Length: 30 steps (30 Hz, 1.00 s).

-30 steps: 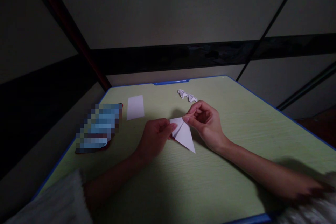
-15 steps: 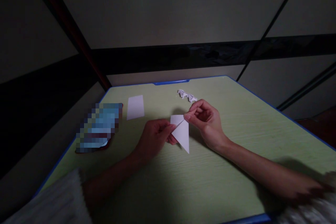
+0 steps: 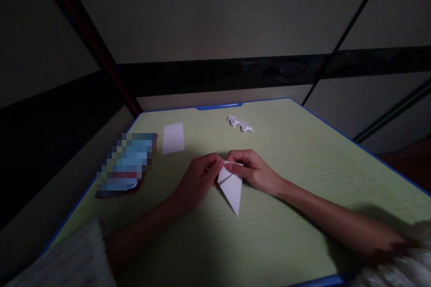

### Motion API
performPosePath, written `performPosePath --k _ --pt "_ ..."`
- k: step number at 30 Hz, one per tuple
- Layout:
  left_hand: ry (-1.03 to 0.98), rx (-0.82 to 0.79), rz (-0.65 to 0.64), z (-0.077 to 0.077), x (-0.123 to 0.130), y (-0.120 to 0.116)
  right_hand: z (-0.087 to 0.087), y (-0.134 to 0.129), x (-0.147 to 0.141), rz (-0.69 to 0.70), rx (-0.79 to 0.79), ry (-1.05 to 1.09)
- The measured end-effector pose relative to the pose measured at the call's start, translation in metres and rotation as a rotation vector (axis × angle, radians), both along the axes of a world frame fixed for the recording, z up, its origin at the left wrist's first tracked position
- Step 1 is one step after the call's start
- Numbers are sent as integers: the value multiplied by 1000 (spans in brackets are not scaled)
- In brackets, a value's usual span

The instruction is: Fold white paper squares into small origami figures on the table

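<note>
Between my hands is a folded sheet of white paper (image 3: 231, 188), its long point directed down toward me. My left hand (image 3: 201, 175) pinches its upper left edge between thumb and fingers. From the other side my right hand (image 3: 251, 169) grips the top, the thumb pressing on the front and the fingers behind. A diagonal fold line runs across the upper part of the sheet. Beyond my hands lie two small folded white paper figures, one left (image 3: 233, 121) and one right (image 3: 246, 127), close together on the table.
A flat white sheet (image 3: 173, 138) lies at the back left of the pale green table (image 3: 286, 242), which has a blue rim. Left of that sheet is a phone-like device (image 3: 129, 163) with a pixelated screen. Cabinet panels (image 3: 215, 13) stand behind the table.
My right hand has come down and closer to my left, bringing the paper's top over. The sheet now sits lower, its outline narrower and kite-like.
</note>
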<state>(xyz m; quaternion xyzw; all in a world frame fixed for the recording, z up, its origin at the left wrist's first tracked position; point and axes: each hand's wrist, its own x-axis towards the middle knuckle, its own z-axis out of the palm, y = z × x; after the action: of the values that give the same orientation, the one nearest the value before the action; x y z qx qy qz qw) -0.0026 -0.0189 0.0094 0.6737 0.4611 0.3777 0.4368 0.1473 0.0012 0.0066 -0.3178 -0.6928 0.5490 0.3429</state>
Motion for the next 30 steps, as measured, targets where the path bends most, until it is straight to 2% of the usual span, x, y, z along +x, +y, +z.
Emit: performPosePath --k 3,6,23,30 --pt "25 18 -21 -1 -2 0 1 0 1 75 -34 -18" --pt "4 -3 -78 -2 -4 1 1 -1 0 66 -68 5" --pt "-123 -98 -102 -1 -2 4 0 -3 -1 -178 -82 165" --pt "-142 -98 -117 -3 -3 5 -1 2 2 -360 -68 249"
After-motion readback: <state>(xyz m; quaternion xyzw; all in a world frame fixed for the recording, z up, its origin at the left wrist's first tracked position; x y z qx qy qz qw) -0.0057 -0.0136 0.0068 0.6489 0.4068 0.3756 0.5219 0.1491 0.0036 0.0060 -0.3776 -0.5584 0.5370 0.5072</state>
